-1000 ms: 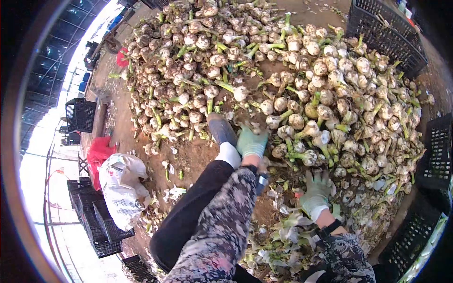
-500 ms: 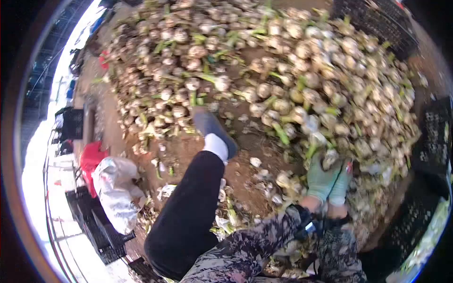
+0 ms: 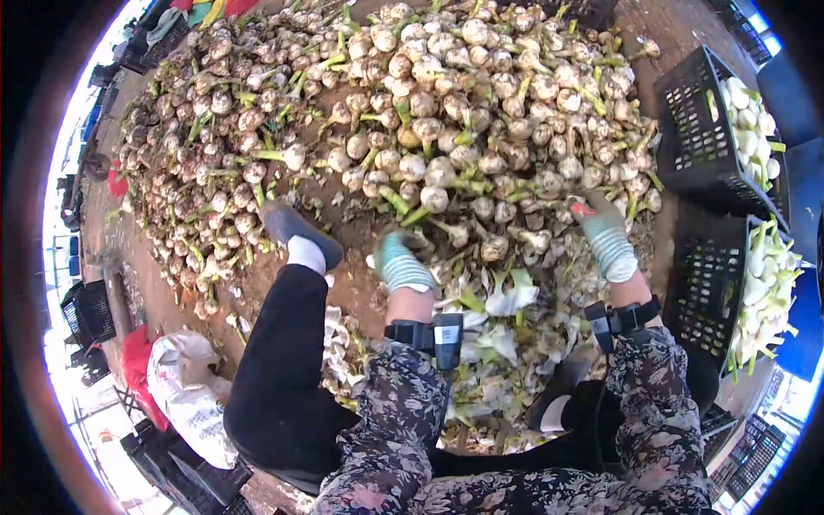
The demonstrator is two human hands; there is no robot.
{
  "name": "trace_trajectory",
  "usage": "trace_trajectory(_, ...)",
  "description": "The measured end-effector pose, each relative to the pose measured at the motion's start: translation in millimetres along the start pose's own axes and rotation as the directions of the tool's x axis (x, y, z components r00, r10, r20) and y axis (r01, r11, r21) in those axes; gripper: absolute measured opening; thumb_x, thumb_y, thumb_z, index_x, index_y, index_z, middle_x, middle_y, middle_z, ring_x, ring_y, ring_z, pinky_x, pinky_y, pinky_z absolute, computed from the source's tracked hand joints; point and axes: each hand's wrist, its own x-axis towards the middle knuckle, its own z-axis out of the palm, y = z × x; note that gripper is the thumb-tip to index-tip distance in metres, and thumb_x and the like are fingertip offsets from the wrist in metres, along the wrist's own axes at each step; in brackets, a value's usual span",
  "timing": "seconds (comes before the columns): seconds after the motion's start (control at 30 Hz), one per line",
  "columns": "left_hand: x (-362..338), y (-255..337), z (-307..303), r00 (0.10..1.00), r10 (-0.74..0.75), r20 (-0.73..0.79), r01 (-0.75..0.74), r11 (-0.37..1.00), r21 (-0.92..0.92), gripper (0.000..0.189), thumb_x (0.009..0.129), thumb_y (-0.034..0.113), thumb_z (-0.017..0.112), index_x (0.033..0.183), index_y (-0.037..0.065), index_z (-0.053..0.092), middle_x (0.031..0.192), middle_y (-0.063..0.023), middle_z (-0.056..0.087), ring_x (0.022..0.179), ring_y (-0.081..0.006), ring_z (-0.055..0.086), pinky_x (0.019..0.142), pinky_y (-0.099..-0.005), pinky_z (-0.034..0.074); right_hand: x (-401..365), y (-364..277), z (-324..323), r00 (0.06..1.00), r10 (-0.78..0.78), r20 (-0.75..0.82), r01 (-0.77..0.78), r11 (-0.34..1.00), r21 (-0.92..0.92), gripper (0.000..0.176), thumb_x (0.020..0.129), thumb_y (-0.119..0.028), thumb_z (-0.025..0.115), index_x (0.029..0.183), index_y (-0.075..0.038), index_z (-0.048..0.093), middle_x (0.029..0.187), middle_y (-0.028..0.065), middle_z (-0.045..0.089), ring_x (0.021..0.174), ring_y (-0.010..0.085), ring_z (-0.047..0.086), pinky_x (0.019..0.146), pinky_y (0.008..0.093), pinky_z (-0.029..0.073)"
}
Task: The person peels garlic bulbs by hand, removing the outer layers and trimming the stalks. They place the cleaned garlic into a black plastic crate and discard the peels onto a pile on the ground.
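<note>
A large heap of garlic bulbs [image 3: 481, 94] with short green stems covers the ground before me. My left hand [image 3: 402, 260], in a pale green glove, is over the ground at the heap's near edge. Its fingers curl inward; a small whitish bit shows beside them, but I cannot make out what they hold. My right hand [image 3: 605, 233], gloved too, reaches the heap's near right edge by several bulbs. A red patch shows near its fingertips, which are blurred. Between and below the hands lie peeled leaves and skins [image 3: 511, 296].
Black crates [image 3: 699, 129] of cleaned white garlic [image 3: 760, 292] stand on the right. A white sack [image 3: 184, 386] and red cloth [image 3: 137, 369] lie at left, near dark crates [image 3: 184, 468]. My outstretched leg [image 3: 287, 369] and shoe [image 3: 300, 233] lie left of my hands.
My hands were close together low at the right; now they are apart, the left one farther left and the right one at the heap's edge. The view has shifted toward the right-hand crates.
</note>
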Motion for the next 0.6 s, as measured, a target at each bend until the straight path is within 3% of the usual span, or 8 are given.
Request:
trace_trajectory(0.07, 33.1, -1.7, -40.9, 0.96, -0.026, -0.279, 0.035, 0.999, 0.026, 0.019, 0.068, 0.006, 0.059, 0.086, 0.002, 0.056, 0.067, -0.0082, 0.056, 0.048, -0.0187, 0.051, 0.042, -0.0322, 0.041, -25.7, -19.1, 13.6, 0.982, 0.13, 0.136, -0.138, 0.989, 0.048, 0.04, 0.075, -0.026, 0.063, 0.109, -0.008, 0.057, 0.104, 0.0154, 0.06, 0.091, 0.0302, 0.059, 0.078, 0.0337, 0.047)
trace_trajectory(0.17, -21.5, 26.5, -64.4, 0.925, 0.056, -0.376, -0.007, 0.991, 0.132, 0.026, 0.071, 0.013, 0.059, 0.093, 0.0, 0.057, 0.081, -0.0094, 0.059, 0.065, -0.0218, 0.055, 0.058, -0.0349, 0.044, -49.2, 0.5, 72.3, 0.956, -0.092, 0.279, 0.088, 0.996, 0.026, 0.037, 0.076, -0.025, 0.062, 0.108, -0.008, 0.058, 0.106, 0.0161, 0.059, 0.092, 0.0299, 0.059, 0.081, 0.0333, 0.046)
trace_trajectory(0.2, 8.2, 7.7, -98.0, 0.875, 0.206, -0.438, -0.073, 0.951, 0.302, 0.026, 0.071, 0.015, 0.059, 0.092, -0.001, 0.057, 0.077, -0.0084, 0.059, 0.059, -0.0203, 0.054, 0.052, -0.0343, 0.044, -63.1, -21.8, 82.1, 0.942, -0.06, 0.329, 0.062, 0.998, 0.003, 0.035, 0.076, -0.024, 0.061, 0.108, -0.008, 0.059, 0.107, 0.0165, 0.058, 0.093, 0.0297, 0.059, 0.083, 0.0329, 0.045)
trace_trajectory(0.3, 9.7, -2.8, -115.4, 0.879, 0.154, -0.452, -0.078, 0.98, 0.181, 0.019, 0.071, 0.015, 0.059, 0.086, 0.003, 0.057, 0.067, -0.0075, 0.058, 0.049, -0.018, 0.051, 0.043, -0.0328, 0.042, -75.9, -62.8, 126.2, 0.9, -0.152, 0.409, 0.159, 0.987, 0.017, 0.049, 0.072, -0.017, 0.066, 0.118, -0.01, 0.05, 0.115, 0.0138, 0.054, 0.101, 0.0291, 0.055, 0.087, 0.0334, 0.043)
trace_trajectory(0.37, -3.3, -1.9, -109.2, 0.847, -0.165, -0.505, 0.28, 0.947, 0.16, 0.013, 0.071, 0.014, 0.06, 0.079, 0.005, 0.056, 0.06, -0.0059, 0.055, 0.043, -0.0165, 0.049, 0.038, -0.0311, 0.039, -76.5, -79.6, 157.1, 0.854, -0.214, 0.474, 0.321, 0.934, -0.158, 0.062, 0.07, -0.015, 0.067, 0.126, -0.013, 0.041, 0.111, 0.0142, 0.055, 0.101, 0.0306, 0.054, 0.085, 0.0356, 0.044)
trace_trajectory(0.47, -17.0, 4.1, -96.6, 0.919, -0.115, -0.376, 0.215, 0.948, 0.235, 0.014, 0.076, 0.02, 0.055, 0.078, 0.007, 0.056, 0.067, -0.005, 0.056, 0.053, -0.0166, 0.051, 0.05, -0.031, 0.042, -68.8, -78.9, 187.9, 0.824, -0.074, 0.561, 0.321, 0.878, -0.356, 0.069, 0.067, -0.013, 0.069, 0.128, -0.012, 0.038, 0.108, 0.0147, 0.056, 0.1, 0.0305, 0.054, 0.084, 0.0371, 0.044)
trace_trajectory(0.5, -10.4, -3.3, -104.5, 0.948, 0.018, -0.319, 0.046, 0.981, 0.191, 0.018, 0.077, 0.024, 0.056, 0.074, 0.006, 0.056, 0.064, -0.0074, 0.056, 0.052, -0.0174, 0.053, 0.046, -0.0319, 0.043, -70.2, -75.6, 183.4, 0.863, -0.133, 0.488, 0.28, 0.929, -0.241, 0.071, 0.065, -0.014, 0.071, 0.128, -0.012, 0.038, 0.112, 0.0145, 0.055, 0.1, 0.0312, 0.055, 0.085, 0.0376, 0.044)
trace_trajectory(0.6, -7.9, -3.1, -104.8, 0.969, 0.07, -0.236, 0.016, 0.939, 0.344, 0.018, 0.077, 0.026, 0.056, 0.075, 0.008, 0.056, 0.063, -0.0063, 0.055, 0.05, -0.0186, 0.051, 0.043, -0.0312, 0.042, -67.2, -67.8, 149.6, 0.893, 0.009, 0.449, -0.003, 1.0, -0.013, 0.068, 0.063, -0.015, 0.074, 0.125, -0.01, 0.044, 0.123, 0.0148, 0.049, 0.103, 0.0296, 0.054, 0.087, 0.0356, 0.044)
